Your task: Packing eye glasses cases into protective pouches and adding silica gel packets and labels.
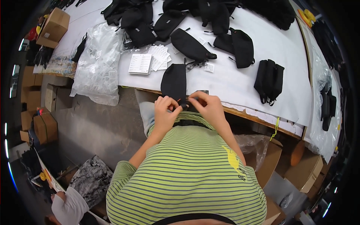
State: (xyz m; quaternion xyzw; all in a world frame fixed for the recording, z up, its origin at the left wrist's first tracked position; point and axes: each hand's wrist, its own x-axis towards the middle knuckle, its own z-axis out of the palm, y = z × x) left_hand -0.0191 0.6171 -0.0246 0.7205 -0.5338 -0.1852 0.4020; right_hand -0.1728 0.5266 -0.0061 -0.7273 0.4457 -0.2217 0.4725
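Note:
A black fabric pouch (174,80) hangs over the table's front edge, its lower end between my two hands. My left hand (165,111) is closed in a pinch on that end, where a small reddish tab shows. From the other side my right hand (210,107) pinches a small dark piece at the same end; whether it is a strap or a zipper pull is hard to tell. Just beyond the pouch lie a tangle of thin black cords (195,64) and a small white tag (209,67). A stack of white printed cards (140,63) lies to its left.
More black pouches (193,43) cover the far table (232,80). Several stand bundled at the right (269,80). A clear bag of small labels (98,62) hangs over the front edge at left. Cardboard boxes (268,159) sit below at right. Another person (69,204) is at lower left.

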